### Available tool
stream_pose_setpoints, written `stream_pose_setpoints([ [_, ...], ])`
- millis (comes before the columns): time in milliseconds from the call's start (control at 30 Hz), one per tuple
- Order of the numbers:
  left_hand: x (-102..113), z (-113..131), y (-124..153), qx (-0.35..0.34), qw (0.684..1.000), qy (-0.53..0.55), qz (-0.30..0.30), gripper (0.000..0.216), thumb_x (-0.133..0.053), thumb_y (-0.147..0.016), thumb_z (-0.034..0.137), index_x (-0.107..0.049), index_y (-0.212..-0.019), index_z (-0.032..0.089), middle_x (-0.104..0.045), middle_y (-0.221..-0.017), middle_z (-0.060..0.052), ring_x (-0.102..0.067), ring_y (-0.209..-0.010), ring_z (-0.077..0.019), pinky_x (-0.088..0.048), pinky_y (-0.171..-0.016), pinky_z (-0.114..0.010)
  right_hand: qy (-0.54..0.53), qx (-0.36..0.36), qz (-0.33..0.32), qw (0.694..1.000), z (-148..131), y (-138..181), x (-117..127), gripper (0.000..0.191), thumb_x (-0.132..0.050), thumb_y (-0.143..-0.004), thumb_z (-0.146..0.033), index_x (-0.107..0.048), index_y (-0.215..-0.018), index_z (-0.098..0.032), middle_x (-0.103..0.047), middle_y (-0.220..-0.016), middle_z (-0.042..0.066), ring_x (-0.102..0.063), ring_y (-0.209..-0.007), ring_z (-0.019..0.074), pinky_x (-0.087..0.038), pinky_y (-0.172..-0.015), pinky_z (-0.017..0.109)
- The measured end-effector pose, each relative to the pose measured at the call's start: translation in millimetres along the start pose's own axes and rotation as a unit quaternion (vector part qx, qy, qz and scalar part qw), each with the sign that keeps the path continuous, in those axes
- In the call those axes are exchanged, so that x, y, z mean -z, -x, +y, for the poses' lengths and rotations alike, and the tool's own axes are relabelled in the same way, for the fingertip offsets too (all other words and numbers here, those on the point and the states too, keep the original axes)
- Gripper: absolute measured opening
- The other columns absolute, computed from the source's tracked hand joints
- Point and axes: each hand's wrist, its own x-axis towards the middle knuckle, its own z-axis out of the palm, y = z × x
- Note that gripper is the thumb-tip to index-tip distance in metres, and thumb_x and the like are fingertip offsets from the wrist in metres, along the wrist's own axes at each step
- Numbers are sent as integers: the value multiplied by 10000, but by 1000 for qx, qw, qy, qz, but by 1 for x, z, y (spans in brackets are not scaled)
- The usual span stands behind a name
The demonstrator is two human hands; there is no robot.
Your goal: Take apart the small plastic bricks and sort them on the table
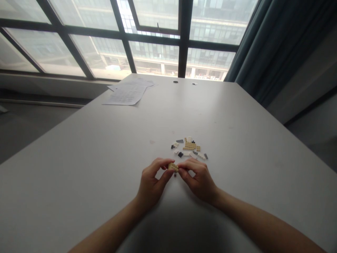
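Observation:
A small tan brick piece (pixel 173 166) is pinched between both my hands just above the white table (pixel 92 158). My left hand (pixel 152 182) grips its left side with thumb and fingers closed. From the right, my right hand (pixel 198 177) pinches the other side. Just beyond my fingers lies a small pile of loose bricks (pixel 189 147), tan, white, grey and dark ones, with a larger tan plate in its middle.
Printed paper sheets (pixel 127 93) lie at the far left of the table. Two small round dark marks (pixel 175 82) sit near the far edge. A big window stands behind the table and a dark curtain (pixel 265 45) hangs at the right.

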Motion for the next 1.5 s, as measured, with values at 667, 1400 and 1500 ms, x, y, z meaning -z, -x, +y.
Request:
stream_pose_setpoints([
  [667, 0, -3, 1, -17, 999, -27, -7, 180, -597, -872, 204, -619, -1049, 219, -626, -850, 3, -593, -774, -120, -463, -725, -229, 0, -23, -25, 999, -1, -2, 2, 102, -589, -866, -180, -683, -900, -196, -670, -804, 30, -573, -775, 175, -434, -729, 304],
  [1400, 0, 1, -1, -2, 999, -31, -6, 163, -594, -867, 249, -645, -1013, 199, -662, -831, -14, -615, -753, -140, -475, -701, -245, -17, -37, -15, 999, -1, 1, 0, 81, -589, -860, -185, -668, -850, -198, -650, -772, 23, -565, -728, 163, -441, -683, 292],
  [1500, 0, 2, -1, -6, 999, -33, -4, 160, -599, -863, 249, -643, -1010, 203, -659, -828, -8, -614, -746, -134, -475, -695, -238, -17, -36, -16, 999, -1, 1, 0, 82, -584, -863, -182, -664, -854, -197, -644, -773, 22, -563, -742, 164, -437, -694, 292],
])
